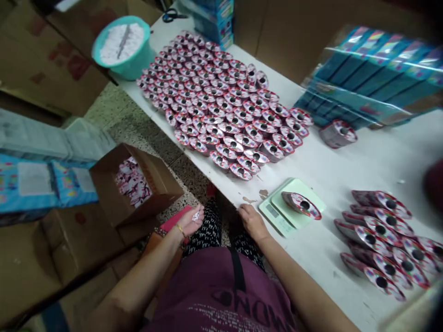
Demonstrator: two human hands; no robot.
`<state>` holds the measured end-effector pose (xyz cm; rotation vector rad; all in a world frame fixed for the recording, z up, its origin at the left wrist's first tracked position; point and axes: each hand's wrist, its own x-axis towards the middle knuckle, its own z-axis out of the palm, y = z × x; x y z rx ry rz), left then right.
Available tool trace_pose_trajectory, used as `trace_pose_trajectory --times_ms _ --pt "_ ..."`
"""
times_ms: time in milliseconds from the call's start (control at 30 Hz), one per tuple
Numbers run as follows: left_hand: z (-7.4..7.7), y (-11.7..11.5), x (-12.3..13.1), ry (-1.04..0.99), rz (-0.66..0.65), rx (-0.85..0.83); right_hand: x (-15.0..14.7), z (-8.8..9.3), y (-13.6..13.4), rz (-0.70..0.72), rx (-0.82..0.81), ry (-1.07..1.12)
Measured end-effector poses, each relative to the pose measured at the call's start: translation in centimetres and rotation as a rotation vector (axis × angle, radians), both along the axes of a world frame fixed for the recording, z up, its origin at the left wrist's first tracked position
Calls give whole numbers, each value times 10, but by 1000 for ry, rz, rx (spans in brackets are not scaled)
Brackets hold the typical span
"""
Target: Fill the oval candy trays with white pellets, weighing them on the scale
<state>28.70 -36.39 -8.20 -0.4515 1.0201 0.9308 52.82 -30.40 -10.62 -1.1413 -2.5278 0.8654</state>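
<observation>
The long white desk (346, 157) runs from upper left to lower right and carries a large field of small round pink-and-white printed containers (221, 101), packed rim to rim across its far half. Stacked blue shrink-wrapped cartons (374, 74) sit at the far right, and a teal plastic tub (122, 46) stands at the far left corner. On the floor to the left, an open brown cardboard box (138, 189) holds more pink-and-white pieces. A second group of tilted containers (380, 240) lies at the near right. The pale green digital scale (290, 207) sits near the desk edge with one pink-and-white container (300, 204) lying tilted on its platform, long axis running left to right. The right hand (252, 221) rests on the desk edge just left of the scale, fingers curled loosely downward and holding nothing; it is the nearer hand. The left hand (190, 221) hangs off the desk above the lap, palm up, fingers cupped around small white pieces (195, 215).
</observation>
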Motion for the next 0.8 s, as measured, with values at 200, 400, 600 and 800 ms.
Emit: trace_pose_trajectory --times_ms 200,400,600,800 --pt "-4 -97 63 -117 110 -69 12 4 -2 34 -156 186" --pt "-16 -158 96 -163 245 -136 9 -7 0 38 -110 186" --pt "-46 -196 98 -163 336 -173 2 -1 -25 -14 -117 172" --pt "-85 -175 77 -185 415 -123 -60 -13 -129 455 -340 183"
